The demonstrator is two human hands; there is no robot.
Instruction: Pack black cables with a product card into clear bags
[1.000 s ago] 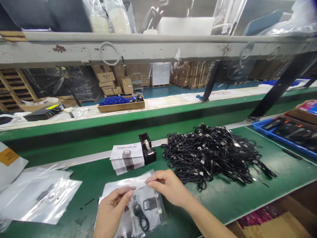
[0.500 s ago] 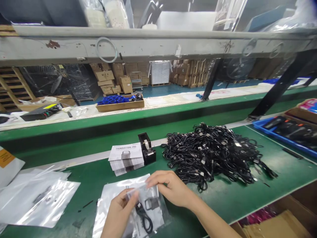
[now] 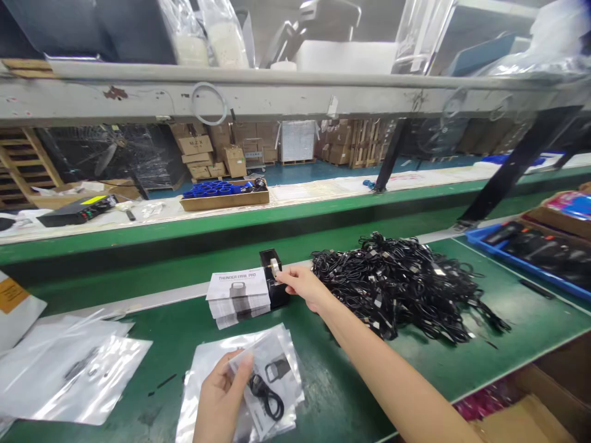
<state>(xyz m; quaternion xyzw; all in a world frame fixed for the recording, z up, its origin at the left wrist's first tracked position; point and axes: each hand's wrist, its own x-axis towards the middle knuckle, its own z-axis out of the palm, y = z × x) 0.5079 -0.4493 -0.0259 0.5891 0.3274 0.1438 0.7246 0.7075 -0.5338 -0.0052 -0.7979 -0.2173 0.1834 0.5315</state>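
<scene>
My left hand [image 3: 223, 391] grips a clear plastic bag [image 3: 257, 411] by its upper left corner, thumb on top. Inside it lie a coiled black USB cable [image 3: 269, 399] and a printed leaflet [image 3: 277, 369]. Beneath the bag is a pile of similar clear bags [image 3: 189, 403]. At the black tape dispenser [image 3: 279, 296], my right hand [image 3: 303, 285] has thumb and fingers pinched at the end of the tape [image 3: 276, 267]. Left of the dispenser stands a stack of "Thunder Trail Pro" leaflets [image 3: 237, 295].
A heap of black cables [image 3: 401, 286] covers the bench to the right. Beyond it is a blue tray [image 3: 480, 237] of black devices. More plastic bags [image 3: 111, 381] lie at left. A cardboard tray [image 3: 226, 201] of blue rings stands on the ledge behind, below an overhead shelf [image 3: 286, 95].
My right hand has left the bag and reached forward to the tape dispenser. My left hand still holds the bag with the cable. The view has tilted up slightly.
</scene>
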